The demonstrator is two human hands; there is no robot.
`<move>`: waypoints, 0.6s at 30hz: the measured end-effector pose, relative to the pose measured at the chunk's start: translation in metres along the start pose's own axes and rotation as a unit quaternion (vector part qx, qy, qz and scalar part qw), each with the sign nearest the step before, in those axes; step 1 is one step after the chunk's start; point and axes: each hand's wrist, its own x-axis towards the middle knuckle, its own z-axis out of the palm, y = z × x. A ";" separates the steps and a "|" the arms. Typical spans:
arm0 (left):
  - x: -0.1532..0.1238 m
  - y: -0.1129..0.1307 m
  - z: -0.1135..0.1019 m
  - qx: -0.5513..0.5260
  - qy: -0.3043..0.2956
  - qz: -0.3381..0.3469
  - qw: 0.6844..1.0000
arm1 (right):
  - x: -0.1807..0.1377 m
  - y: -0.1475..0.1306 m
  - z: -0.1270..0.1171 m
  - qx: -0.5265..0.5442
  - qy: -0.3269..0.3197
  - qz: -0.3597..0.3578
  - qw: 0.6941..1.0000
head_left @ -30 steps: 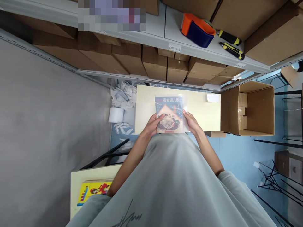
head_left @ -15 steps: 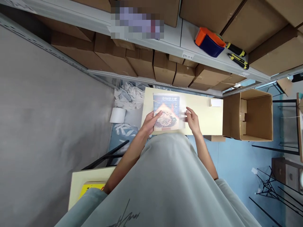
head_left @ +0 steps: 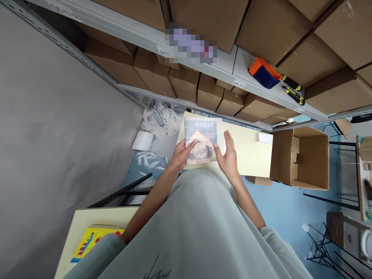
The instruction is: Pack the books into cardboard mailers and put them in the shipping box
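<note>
A thin picture book in a clear plastic sleeve (head_left: 201, 139) lies on the pale yellow table (head_left: 250, 153) in front of me. My left hand (head_left: 180, 155) grips its lower left corner, thumb on the cover. My right hand (head_left: 228, 155) is beside the book's right edge, fingers stretched out and flat, touching the sleeve's edge.
An open cardboard box (head_left: 302, 157) stands right of the table. A white label (head_left: 264, 137) lies on the table's far right. Shelves of cartons (head_left: 186, 83) run behind, with a tape dispenser (head_left: 263, 73) and utility knives (head_left: 293, 90). White paper scraps (head_left: 158, 120) and a roll lie left. A yellow book (head_left: 88, 242) sits near left.
My right hand let go of the book's right edge and now lies open and flat beside it. The book shifted slightly left. My view tilted up and right.
</note>
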 end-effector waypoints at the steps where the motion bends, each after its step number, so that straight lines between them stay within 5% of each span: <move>1: -0.001 -0.001 0.003 -0.003 -0.003 0.000 1.000 | 0.004 0.000 0.007 0.012 -0.020 0.017 1.000; 9: -0.006 -0.005 0.003 -0.008 -0.036 -0.042 0.998 | 0.021 0.024 0.038 0.191 -0.049 0.036 0.980; 18: -0.009 -0.002 -0.003 -0.002 -0.073 -0.059 0.996 | 0.016 0.042 0.042 0.213 -0.034 0.065 0.974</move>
